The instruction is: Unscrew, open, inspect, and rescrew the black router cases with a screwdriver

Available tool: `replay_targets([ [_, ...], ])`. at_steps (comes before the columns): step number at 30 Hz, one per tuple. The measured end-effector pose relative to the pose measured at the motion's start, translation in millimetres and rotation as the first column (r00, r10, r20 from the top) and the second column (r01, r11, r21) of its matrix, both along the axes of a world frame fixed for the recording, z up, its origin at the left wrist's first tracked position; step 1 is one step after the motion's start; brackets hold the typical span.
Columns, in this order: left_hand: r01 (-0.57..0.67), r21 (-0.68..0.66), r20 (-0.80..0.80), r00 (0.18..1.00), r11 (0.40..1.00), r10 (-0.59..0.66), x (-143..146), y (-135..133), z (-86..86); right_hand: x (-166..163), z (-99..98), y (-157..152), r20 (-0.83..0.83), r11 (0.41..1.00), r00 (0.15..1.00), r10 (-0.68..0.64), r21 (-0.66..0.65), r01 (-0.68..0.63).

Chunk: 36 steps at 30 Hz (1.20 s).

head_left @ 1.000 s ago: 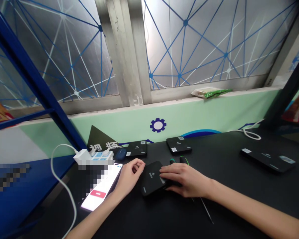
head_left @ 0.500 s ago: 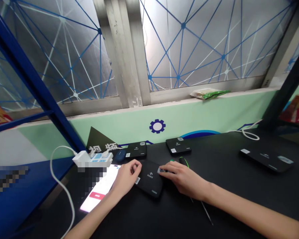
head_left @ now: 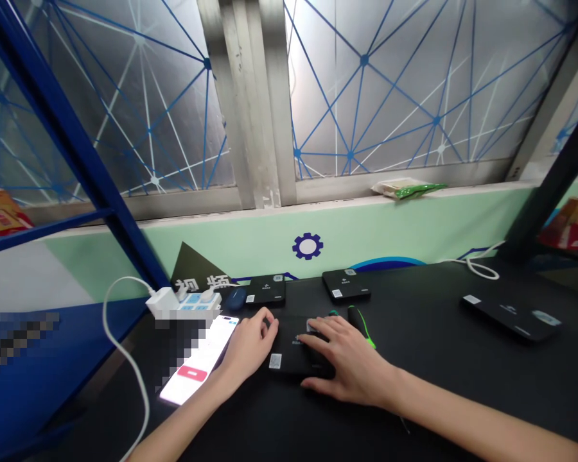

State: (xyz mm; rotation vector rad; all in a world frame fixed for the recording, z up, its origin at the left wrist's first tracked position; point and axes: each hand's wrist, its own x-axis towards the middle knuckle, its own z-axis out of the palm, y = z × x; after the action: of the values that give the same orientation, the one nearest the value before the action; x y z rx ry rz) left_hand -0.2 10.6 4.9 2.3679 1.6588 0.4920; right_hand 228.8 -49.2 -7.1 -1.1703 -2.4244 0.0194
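Note:
A flat black set-top box point(head_left: 289, 362) with pale stickers lies on the black table, between my hands. My left hand point(head_left: 251, 343) rests at its left side, fingers curled in and tips near or against the edge; what they hold, if anything, is hidden. Across the box's right part my right hand point(head_left: 349, 359) lies with fingers spread on the top and the thumb at the near edge. Just behind the right hand is a green-and-black screwdriver handle point(head_left: 359, 324). A lit phone point(head_left: 202, 359) lies beside my left forearm.
Two similar boxes stand at the back, one at left point(head_left: 264, 292) and one in the middle point(head_left: 349, 289); another box point(head_left: 510, 317) lies at right. A white power strip point(head_left: 187, 305) with a trailing cable point(head_left: 125, 350) and a dark blue mouse point(head_left: 236, 297) sit at back left.
The set-top box has turned and now lies squarer to the table. My right hand has moved from its far right corner to spread over its right part. The view has shifted slightly.

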Motion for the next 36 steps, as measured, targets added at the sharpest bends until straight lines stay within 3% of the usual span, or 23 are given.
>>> replay_targets([
  [14, -0.005, 0.075, -0.239, 0.971, 0.997, 0.023, -2.4, -9.6, -2.2, -14.7, -8.4, 18.7, 0.061, 0.991, 0.994, -0.095, 0.096, 0.089],
  [28, 0.029, 0.081, -0.294, 0.956, 0.996, -0.004, -1.4, -12.9, -2.7, -12.5, -8.1, 53.2, 0.080, 0.991, 0.988, -0.128, 0.041, 0.125],
  [36, 0.056, 0.088, -0.320, 0.947, 0.995, -0.025, 9.9, -12.1, -7.7, -15.0, -6.8, 75.2, 0.175, 0.987, 0.972, -0.157, 0.062, 0.148],
])
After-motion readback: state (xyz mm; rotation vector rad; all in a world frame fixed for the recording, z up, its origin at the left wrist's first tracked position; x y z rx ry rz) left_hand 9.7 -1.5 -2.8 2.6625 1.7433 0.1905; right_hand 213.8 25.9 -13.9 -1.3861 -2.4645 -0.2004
